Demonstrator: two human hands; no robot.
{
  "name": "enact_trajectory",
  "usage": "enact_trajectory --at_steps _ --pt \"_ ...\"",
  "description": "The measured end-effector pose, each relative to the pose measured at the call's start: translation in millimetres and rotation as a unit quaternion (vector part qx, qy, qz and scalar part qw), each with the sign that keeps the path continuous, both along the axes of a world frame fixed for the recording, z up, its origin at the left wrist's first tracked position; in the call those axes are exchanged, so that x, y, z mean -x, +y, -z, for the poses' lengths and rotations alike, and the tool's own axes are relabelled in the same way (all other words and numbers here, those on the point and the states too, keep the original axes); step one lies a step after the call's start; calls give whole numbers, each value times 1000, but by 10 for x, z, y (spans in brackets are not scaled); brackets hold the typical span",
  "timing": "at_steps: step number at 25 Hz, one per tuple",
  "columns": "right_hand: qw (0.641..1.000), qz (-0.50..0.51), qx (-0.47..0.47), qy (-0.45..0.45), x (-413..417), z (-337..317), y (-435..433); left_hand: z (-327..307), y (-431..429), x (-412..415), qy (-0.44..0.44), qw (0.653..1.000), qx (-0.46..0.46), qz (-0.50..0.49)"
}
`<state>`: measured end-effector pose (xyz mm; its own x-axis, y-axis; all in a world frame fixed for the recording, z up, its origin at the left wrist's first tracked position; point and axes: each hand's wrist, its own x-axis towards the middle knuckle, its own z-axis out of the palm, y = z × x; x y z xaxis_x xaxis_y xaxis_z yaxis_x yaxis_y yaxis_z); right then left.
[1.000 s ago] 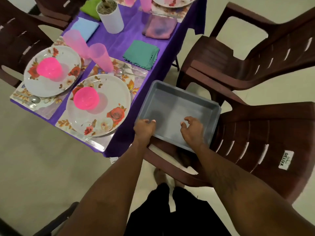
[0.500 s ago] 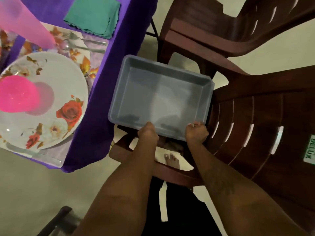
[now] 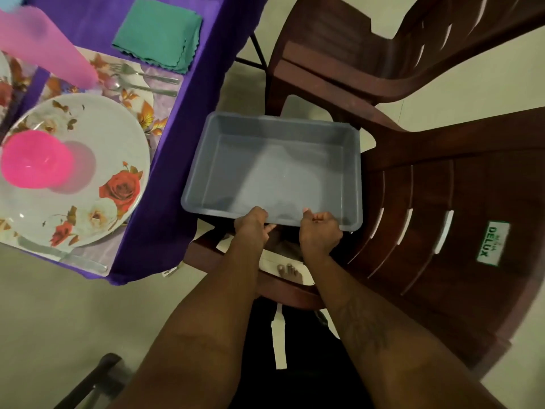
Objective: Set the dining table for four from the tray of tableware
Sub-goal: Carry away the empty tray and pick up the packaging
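1. Two hands, the left hand [image 3: 252, 228] and right hand [image 3: 320, 233], are clasping the near rim of the grey tray [image 3: 352, 178]. Their fingers are curling tighter than a second ago.
2. The tray is lying empty at frame centre, over the brown chair [image 3: 442, 202] beside the table [image 3: 182, 143].
3. I am judging the setting complete and the tray as being put away.

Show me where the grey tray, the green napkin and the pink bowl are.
grey tray [image 3: 277, 169], head view, bare inner floor.
green napkin [image 3: 159, 33], head view, middle of the fold.
pink bowl [image 3: 37, 159], head view, its centre.
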<state>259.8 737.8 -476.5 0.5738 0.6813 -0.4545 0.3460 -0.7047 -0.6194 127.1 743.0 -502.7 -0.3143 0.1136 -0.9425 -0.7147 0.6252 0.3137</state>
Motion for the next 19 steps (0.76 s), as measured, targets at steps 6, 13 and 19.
enact_trajectory --at_steps 6,13,19 --pt "988 145 -15 54 -33 -602 -233 -583 -128 -218 -13 1000 -11 9" --pt "912 267 48 308 -256 -1076 -502 -1100 -364 -246 8 999 -7 54" --pt "883 276 41 378 -262 -1531 -675 -1569 -629 -370 -5 994 -99 42"
